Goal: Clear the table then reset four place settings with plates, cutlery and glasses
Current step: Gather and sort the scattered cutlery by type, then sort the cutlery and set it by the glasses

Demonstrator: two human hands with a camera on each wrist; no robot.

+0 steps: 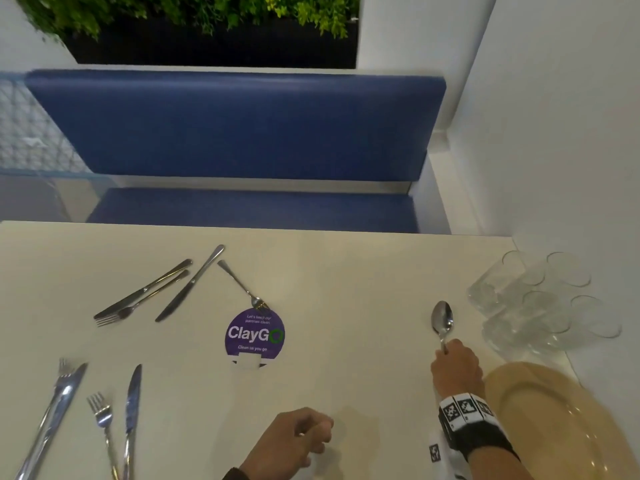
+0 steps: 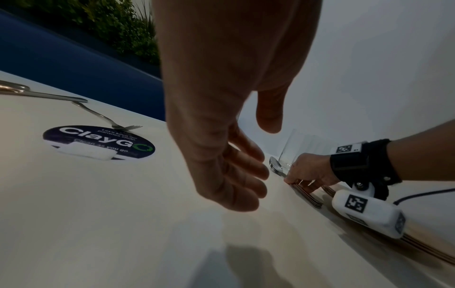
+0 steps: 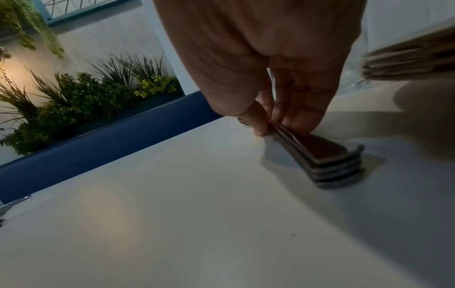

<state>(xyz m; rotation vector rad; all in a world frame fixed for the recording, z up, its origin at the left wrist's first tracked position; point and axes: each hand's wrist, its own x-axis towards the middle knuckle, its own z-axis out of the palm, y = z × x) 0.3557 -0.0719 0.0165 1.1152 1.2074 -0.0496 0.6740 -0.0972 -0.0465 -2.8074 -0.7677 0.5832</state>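
Note:
My right hand (image 1: 446, 349) pinches a stack of several spoons (image 1: 442, 318) by the handles, with the bowls pointing away and the stack lying on the white table (image 1: 346, 271). The right wrist view shows thumb and fingers of the right hand (image 3: 268, 127) on either side of the stacked spoon handles (image 3: 332, 163). My left hand (image 1: 320, 436) hovers over the table near the front edge, fingers loosely curled and holding nothing; the left wrist view shows this left hand (image 2: 246, 175) the same way. Several gold plates (image 1: 554, 427) are stacked right of my right wrist. Several clear glasses (image 1: 540, 299) stand beyond them.
Two knives and two forks (image 1: 156, 289) lie scattered at the far left; another two knives and two forks (image 1: 104, 410) lie near the front left. A purple round sticker (image 1: 255, 334) marks the table's middle. A blue bench (image 1: 235, 126) runs behind, a white wall on the right.

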